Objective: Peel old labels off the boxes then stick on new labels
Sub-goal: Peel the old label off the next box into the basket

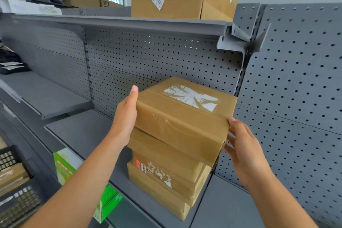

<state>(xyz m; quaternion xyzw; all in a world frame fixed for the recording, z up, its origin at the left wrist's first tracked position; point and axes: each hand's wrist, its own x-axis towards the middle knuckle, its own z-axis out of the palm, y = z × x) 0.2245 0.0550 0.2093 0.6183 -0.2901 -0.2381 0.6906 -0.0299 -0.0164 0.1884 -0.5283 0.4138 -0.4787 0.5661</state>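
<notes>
Grey pegboard shelf (83,135): left hand (125,116) + right hand (240,146), fingers straight, press sides of top brown cardboard box (181,124) w/ torn white label (190,98).

Torn label (190,98) on top box (181,122): print illegible.

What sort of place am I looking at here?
Most likely a parcel storeroom. Grey metal shelving with a perforated back panel holds taped cardboard boxes; the top box bears a torn shipping label, and a labelled large carton sits on the upper shelf.
</notes>
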